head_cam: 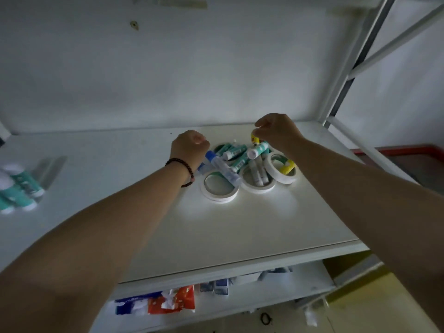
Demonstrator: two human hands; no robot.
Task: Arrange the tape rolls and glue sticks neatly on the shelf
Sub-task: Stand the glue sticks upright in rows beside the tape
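A jumbled pile lies at the back right of the white shelf. Three white tape rolls lie flat, and the right one holds a yellow piece. Several teal-and-white glue sticks lie across them, along with a clear tube with a blue cap. My left hand is a closed fist at the pile's left edge, right by the blue cap, with nothing visible in it. My right hand hovers over the back of the pile, its fingers pinched on a yellow glue stick. A teal glue stick lies just under that hand.
Several teal glue sticks stand grouped at the far left of the shelf beside a clear wrapper. A grey metal upright rises at the right. The lower shelf holds red and blue packets. The wall is close behind.
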